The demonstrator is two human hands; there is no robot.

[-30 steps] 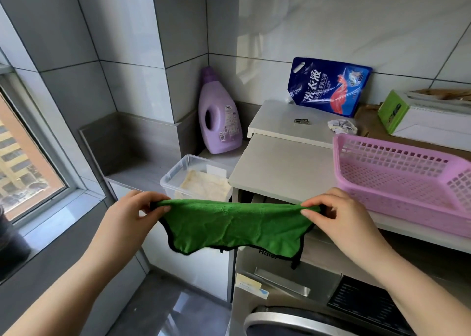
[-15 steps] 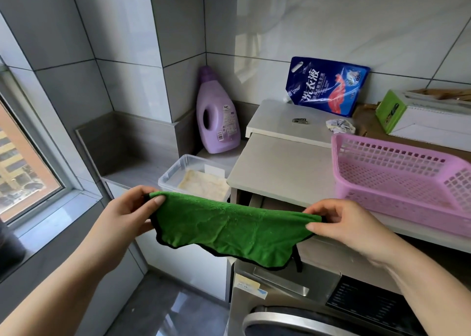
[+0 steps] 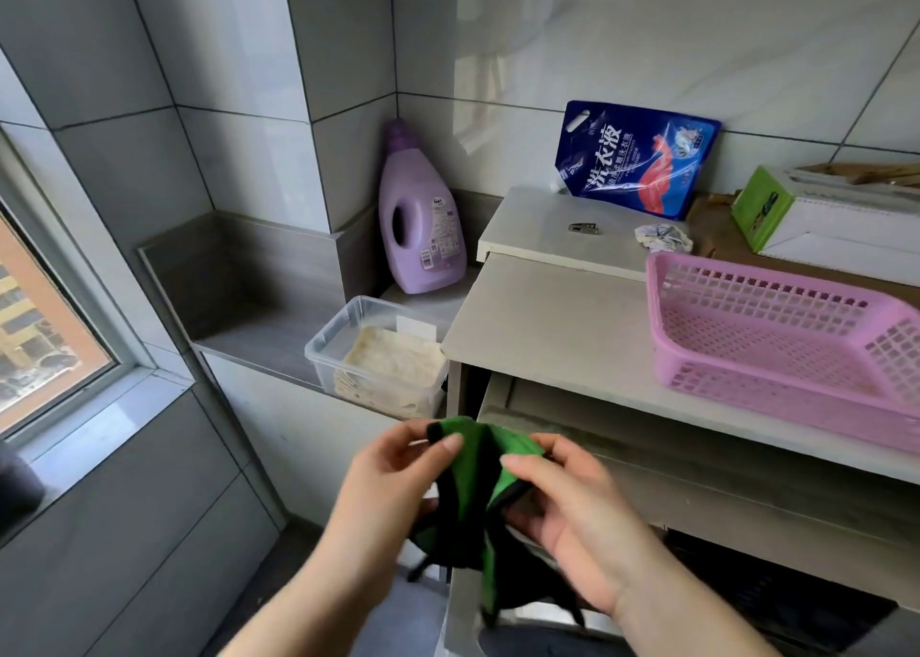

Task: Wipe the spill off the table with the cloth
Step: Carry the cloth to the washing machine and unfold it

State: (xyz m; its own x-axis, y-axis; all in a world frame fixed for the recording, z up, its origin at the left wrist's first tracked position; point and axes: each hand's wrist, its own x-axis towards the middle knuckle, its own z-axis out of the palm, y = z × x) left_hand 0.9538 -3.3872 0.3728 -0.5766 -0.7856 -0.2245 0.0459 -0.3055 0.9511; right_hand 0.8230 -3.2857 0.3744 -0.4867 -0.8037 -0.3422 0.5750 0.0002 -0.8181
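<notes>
Brought together now, where half a second ago held wide apart: left hand (image 3: 398, 477) and right hand (image 3: 562, 502) meeting in front of the chest, no longer stretching the cloth (image 3: 473, 492) flat. Pinching the cloth's top edge, each between thumb and fingertips, the two pinches sitting just beside each other, so letting the rest hang down in a doubled fold with the black trim showing along the inner edges. Probably folding in half to make a thicker, handier pad for wiping rather than a loose sheet. Hanging in the air below and in front of the table (image 3: 547, 328), not touching it, so no wiping begun yet. Showing no obvious spill on the pale tabletop from this angle; possibly too faint or glossy to tell. Leaving a bare stretch of table left of the pink basket (image 3: 776, 338), likely the area to be wiped. Standing well clear at the back: blue pouch (image 3: 637, 158) leaning on the wall, purple bottle (image 3: 420, 218) in the corner, clear tub (image 3: 378, 352) on the lower ledge beside the table's left edge. Needing next, by judgement, one hand taking the folded pad and lifting it up onto the tabletop.
</notes>
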